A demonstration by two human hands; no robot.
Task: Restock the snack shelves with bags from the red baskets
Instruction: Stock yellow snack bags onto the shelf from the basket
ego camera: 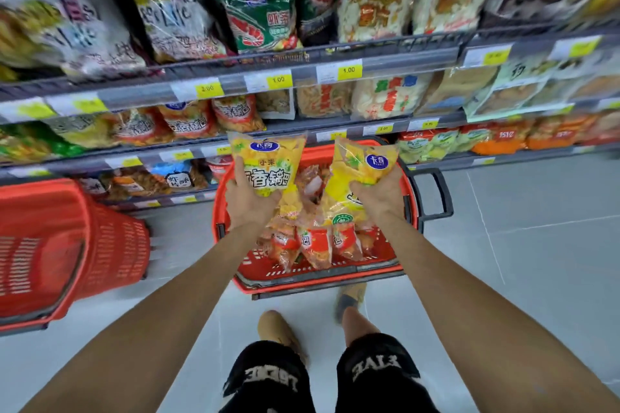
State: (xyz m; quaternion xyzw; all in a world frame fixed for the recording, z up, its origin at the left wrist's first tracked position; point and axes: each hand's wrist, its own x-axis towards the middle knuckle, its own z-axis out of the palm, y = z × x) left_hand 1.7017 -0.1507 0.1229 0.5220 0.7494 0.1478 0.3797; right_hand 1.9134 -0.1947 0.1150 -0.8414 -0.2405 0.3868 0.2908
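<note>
My left hand (249, 200) grips a yellow snack bag (266, 165) by its lower end, held upright above the red basket (312, 278) on the floor. A second yellow snack bag (360, 166) of the same kind is held tilted in my right hand (379, 193). Below both hands, the basket holds several more bags (313, 241), yellow ones and orange-red ones. Similar orange-yellow bags (188, 121) stand on the second shelf row just above and left of my hands. The snack shelves (302, 72) fill the upper half of the view.
A second red basket (60, 245) stands on the floor at the left, tilted. A dark handle (436, 191) sticks out at the right of the middle basket. Grey floor tiles extend to the right. My legs and shoes are below the basket.
</note>
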